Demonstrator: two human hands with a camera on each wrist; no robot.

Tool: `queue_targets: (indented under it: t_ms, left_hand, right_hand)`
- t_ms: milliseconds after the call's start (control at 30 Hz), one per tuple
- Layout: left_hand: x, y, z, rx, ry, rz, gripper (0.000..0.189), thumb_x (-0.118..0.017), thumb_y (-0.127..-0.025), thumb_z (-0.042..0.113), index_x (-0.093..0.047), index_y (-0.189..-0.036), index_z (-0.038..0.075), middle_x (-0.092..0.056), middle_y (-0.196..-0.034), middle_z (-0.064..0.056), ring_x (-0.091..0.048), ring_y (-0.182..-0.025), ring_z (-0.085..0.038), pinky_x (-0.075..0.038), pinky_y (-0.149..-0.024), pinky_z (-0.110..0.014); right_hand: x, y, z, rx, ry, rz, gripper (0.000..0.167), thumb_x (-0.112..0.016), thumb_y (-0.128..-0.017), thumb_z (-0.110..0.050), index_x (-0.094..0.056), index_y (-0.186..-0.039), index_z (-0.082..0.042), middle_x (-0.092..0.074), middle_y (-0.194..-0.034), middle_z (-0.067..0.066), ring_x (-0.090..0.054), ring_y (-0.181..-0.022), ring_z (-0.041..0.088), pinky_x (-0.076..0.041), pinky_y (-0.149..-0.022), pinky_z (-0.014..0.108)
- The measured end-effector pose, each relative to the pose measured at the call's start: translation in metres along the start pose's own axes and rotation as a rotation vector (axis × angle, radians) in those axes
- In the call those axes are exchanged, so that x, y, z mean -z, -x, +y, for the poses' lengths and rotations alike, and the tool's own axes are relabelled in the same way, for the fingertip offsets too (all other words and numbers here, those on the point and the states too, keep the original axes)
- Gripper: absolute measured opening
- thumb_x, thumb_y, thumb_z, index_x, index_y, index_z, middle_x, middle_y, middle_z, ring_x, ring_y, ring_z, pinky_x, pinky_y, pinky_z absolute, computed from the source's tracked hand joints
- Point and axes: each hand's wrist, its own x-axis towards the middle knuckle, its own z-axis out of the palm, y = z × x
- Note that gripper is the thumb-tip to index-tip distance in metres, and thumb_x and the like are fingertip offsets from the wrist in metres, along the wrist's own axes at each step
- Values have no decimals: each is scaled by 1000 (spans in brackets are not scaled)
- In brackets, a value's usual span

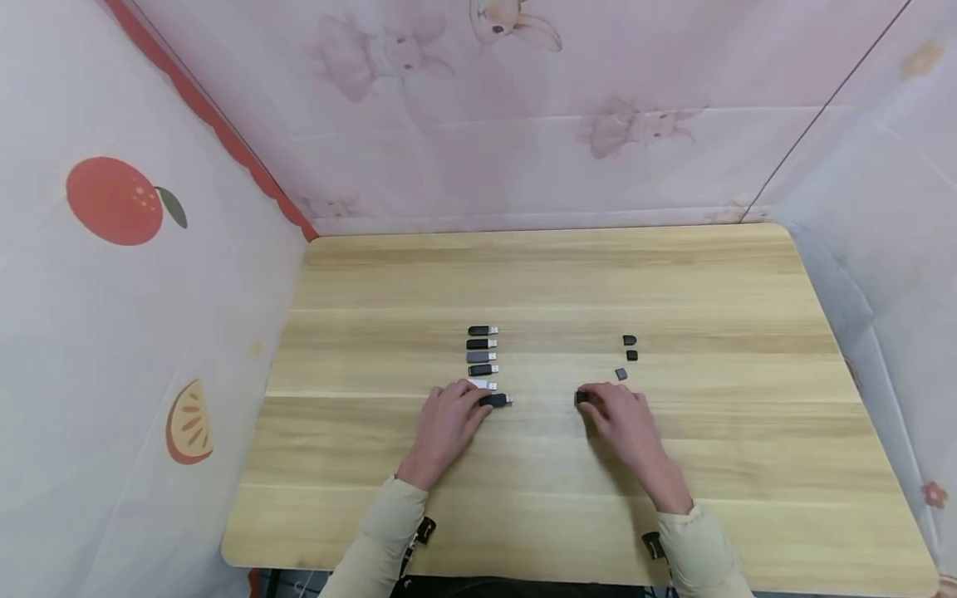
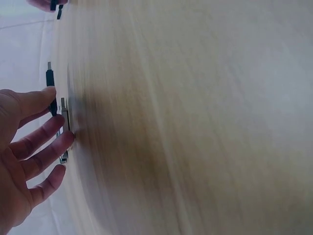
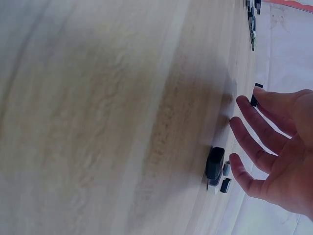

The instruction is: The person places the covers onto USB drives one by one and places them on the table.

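Observation:
My left hand [image 1: 446, 418] pinches a dark USB stick [image 1: 497, 400] between thumb and fingertips, its metal plug pointing right. In the left wrist view that USB stick [image 2: 51, 85] is held above the table, the other fingers spread. Close beside this hand lies a white USB stick [image 1: 482, 384], partly covered by the fingers in the head view. My right hand [image 1: 619, 417] pinches a small black cap [image 1: 581, 398] with thumb and fingertips, some way right of the plug. The same black cap [image 3: 256, 94] shows in the right wrist view, the remaining fingers loosely bent.
Several more USB sticks [image 1: 481, 357] lie in a column beyond my left hand, plugs to the right. Beyond my right hand lie two black caps [image 1: 630, 340] and a grey cap [image 1: 620, 374]. The wooden table [image 1: 553, 274] meets patterned cloth walls at its back and left.

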Motion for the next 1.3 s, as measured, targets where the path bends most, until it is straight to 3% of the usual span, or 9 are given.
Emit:
queue_targets:
  t_ms: [467, 900, 1300]
  left_hand:
    - [-2, -13, 2, -4, 11, 9, 25, -77, -97, 34, -78, -118, 21, -81, -108, 2, -74, -93, -17, -51, -79, -36]
    - [-2, -18, 2, 27, 100, -53, 26, -75, -98, 34, -78, -121, 22, -82, -112, 2, -76, -96, -16, -46, -79, -32]
    - [-5, -19, 4, 10, 187, -11, 27, -78, -95, 33, -79, -118, 19, -82, -110, 1, -75, -97, -16, -46, -78, -31]
  right_hand:
    - [-2, -10, 0, -2, -5, 18, 31, -76, -97, -17, -72, -126, -8, -79, -114, 13, -70, -106, 34, -48, -95, 56]
    - [-3, -17, -7, 16, -39, 12, 31, -78, -95, -16, -73, -124, -6, -80, -105, 14, -73, -95, 30, -57, -89, 51]
    - [-4, -20, -14, 2, -60, -10, 30, -77, -96, -17, -74, -124, -6, -80, -104, 12, -71, -91, 26, -58, -84, 47]
